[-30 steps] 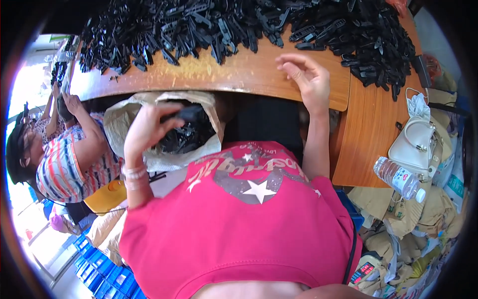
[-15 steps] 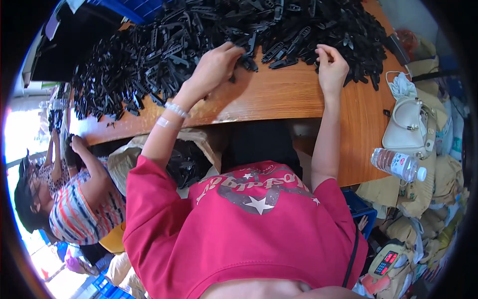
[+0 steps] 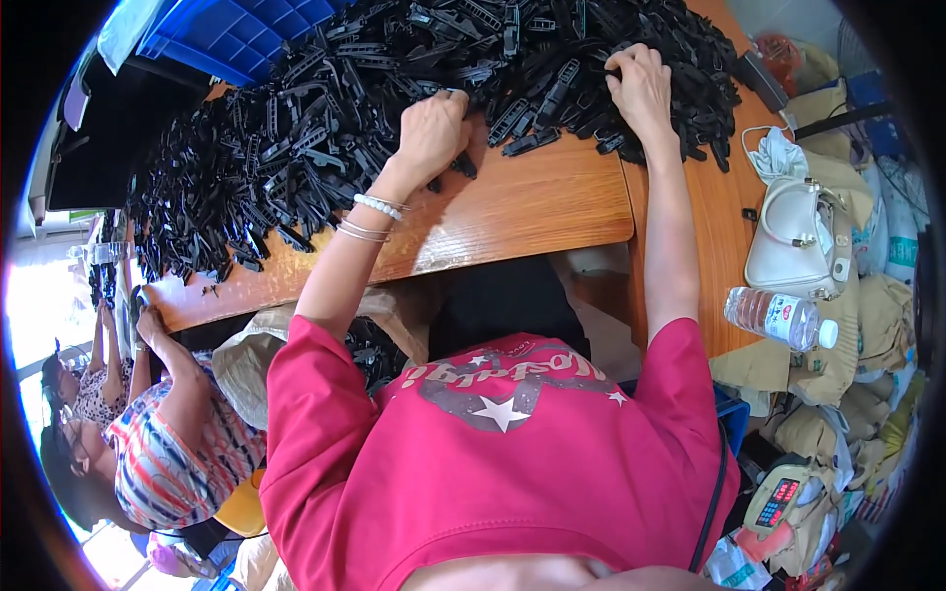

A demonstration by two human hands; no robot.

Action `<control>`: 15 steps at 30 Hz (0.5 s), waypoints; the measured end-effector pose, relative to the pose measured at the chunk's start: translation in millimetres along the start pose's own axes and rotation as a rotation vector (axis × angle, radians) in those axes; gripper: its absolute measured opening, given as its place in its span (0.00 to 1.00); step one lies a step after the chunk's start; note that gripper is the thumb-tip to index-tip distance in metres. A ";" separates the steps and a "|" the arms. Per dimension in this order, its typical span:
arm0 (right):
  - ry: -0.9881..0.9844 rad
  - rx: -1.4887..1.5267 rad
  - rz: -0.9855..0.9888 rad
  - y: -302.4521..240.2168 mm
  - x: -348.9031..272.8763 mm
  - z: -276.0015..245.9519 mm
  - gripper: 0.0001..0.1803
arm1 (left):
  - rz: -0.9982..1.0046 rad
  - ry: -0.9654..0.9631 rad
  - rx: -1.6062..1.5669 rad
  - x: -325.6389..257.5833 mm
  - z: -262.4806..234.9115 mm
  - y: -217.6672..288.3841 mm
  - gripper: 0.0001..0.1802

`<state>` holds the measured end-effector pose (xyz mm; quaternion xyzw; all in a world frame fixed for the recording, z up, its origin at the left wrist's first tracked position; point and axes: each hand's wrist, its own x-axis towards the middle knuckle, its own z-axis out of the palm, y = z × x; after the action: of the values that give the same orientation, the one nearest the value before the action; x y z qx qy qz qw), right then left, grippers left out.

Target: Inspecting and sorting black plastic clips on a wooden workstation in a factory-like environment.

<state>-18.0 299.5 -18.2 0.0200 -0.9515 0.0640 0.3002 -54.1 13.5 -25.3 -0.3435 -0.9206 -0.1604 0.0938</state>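
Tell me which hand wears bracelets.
The left hand, at the front edge of the black parts: bracelets circle its wrist. The right hand, among the parts farther right, has a bare wrist.

- A workshop, seemingly for handwork with small parts.
- From ten round to nearly two o'clock, a great heap of similar black parts (image 3: 345,118) covers much of a wooden table (image 3: 532,197).
- At eleven, a blue crate (image 3: 236,39).
- Around eight, a co-worker in stripes (image 3: 168,443) and another in a patterned top (image 3: 103,389).
- At four, a keypad device (image 3: 777,504) among crumpled brown packaging (image 3: 808,433).
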 end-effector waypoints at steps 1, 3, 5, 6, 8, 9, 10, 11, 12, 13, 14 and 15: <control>-0.005 0.001 0.002 0.0 -2.1 -1.5 0.09 | -0.019 0.041 -0.017 -1.1 -6.1 3.2 0.11; 0.224 0.336 -0.057 -1.0 -6.7 -1.4 0.09 | -0.167 0.106 -0.234 -2.2 -16.2 15.8 0.10; -0.018 0.894 0.260 -35.9 -16.1 -21.4 0.08 | -0.246 0.024 -0.718 -4.4 -21.8 19.8 0.09; -0.089 1.151 0.335 -48.7 -21.4 -28.1 0.07 | -0.252 0.007 -1.009 -7.0 -21.9 21.5 0.08; -0.273 1.115 0.265 -74.7 -28.4 -52.8 0.12 | -0.286 -0.074 -1.201 -9.8 -33.0 29.2 0.11; -0.285 1.126 0.180 -82.3 -30.2 -56.9 0.12 | -0.337 -0.126 -1.285 -11.7 -39.7 33.2 0.14; -0.293 1.133 0.096 -88.8 -31.7 -62.3 0.12 | -0.341 -0.143 -1.331 -11.6 -41.7 34.7 0.16; -0.323 1.145 0.112 -96.5 -33.5 -69.8 0.11 | -0.348 -0.141 -1.332 -12.4 -45.3 36.9 0.16; -0.329 1.148 0.111 -99.7 -33.6 -73.0 0.11 | -0.342 -0.162 -1.325 -13.4 -49.2 39.2 0.16; -0.341 1.114 0.112 -101.8 -33.1 -75.7 0.11 | -0.333 -0.183 -1.317 -14.5 -51.4 40.7 0.16; -0.352 1.080 0.113 -104.0 -33.1 -77.1 0.11 | -0.333 -0.178 -1.320 -15.9 -50.9 40.5 0.15; -0.355 1.081 0.110 -106.8 -33.7 -77.3 0.11 | -0.336 -0.175 -1.320 -17.5 -52.7 40.5 0.15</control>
<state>61.7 204.0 36.9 0.1315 -0.8190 0.5529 0.0790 -10.9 12.9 28.1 -0.1931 -0.6751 -0.6718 -0.2359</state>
